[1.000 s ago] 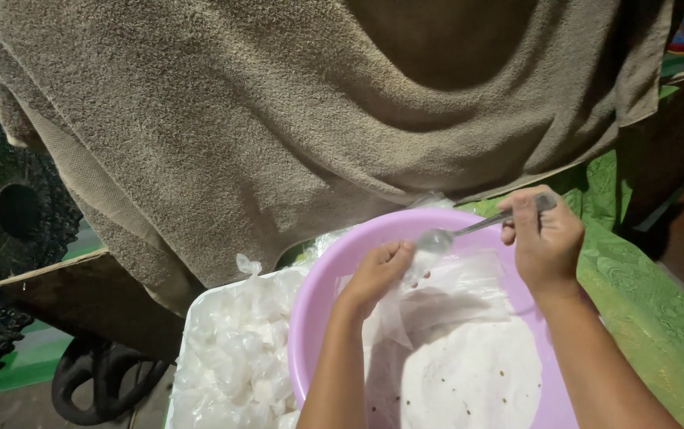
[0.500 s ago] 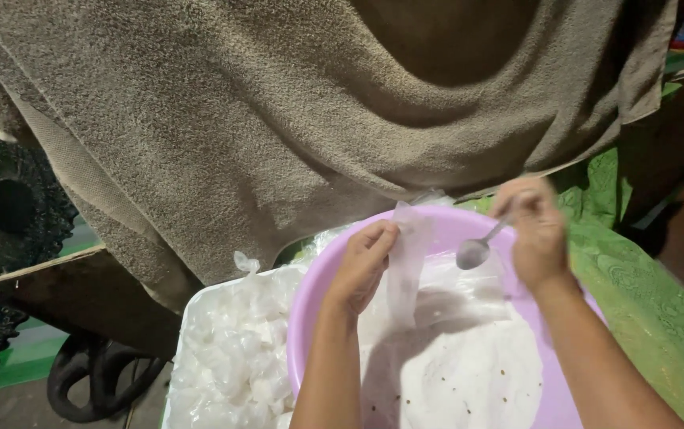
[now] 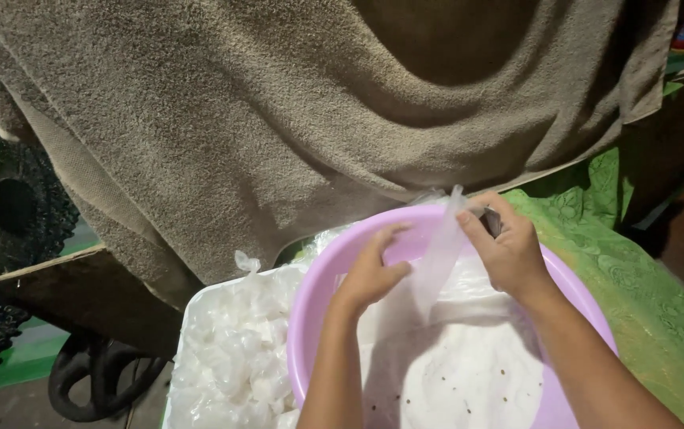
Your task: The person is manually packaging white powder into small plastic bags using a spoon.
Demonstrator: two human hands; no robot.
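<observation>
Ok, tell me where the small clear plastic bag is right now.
In the head view, the small clear bag hangs over the purple basin, pinched at its top by the right hand, with the left hand beside it.

Purple basin (image 3: 334, 266): near rim cut off by the bottom edge; far rim partly behind the clear plastic bag (image 3: 439, 254). Spoon (image 3: 491, 220): only a dark sliver shows inside the right hand (image 3: 508, 250), beside the bag. White tray (image 3: 199, 310), left of the basin: cropped below. Both forearms: cropped below.
</observation>
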